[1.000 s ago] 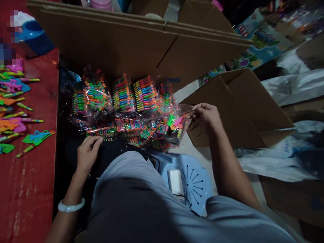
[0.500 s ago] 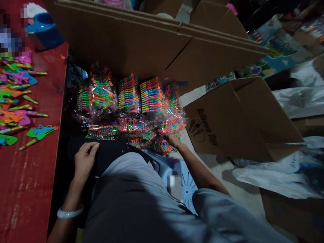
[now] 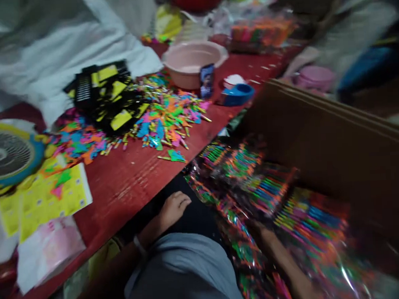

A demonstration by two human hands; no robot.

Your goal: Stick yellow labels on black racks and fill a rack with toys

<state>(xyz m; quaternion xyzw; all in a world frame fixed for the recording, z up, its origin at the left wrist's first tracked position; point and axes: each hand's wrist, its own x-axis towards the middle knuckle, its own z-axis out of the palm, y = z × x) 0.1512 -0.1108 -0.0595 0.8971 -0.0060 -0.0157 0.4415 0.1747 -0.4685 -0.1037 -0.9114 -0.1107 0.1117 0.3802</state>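
Currently | left hand (image 3: 173, 209): 1 | right hand (image 3: 262, 233): 1 (amid bagged toys (image 3: 269, 188)) | fan (image 3: 3, 153): 1

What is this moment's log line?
left hand: nothing visibly held, near red table | right hand: among bagged multicolored bundles, grip unclear | phone: upright

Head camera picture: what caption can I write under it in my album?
Right hand among bright bagged pieces, beside a red table heaped with colourful bits.

It looks like a packing workshop: loose bright plastic pieces (image 3: 170, 117) and black-and-yellow cards (image 3: 109, 94) lie heaped on a red desk (image 3: 131, 183), with clear bags (image 3: 267, 188) of colourful goods packed beside brown cardboard (image 3: 328, 148).
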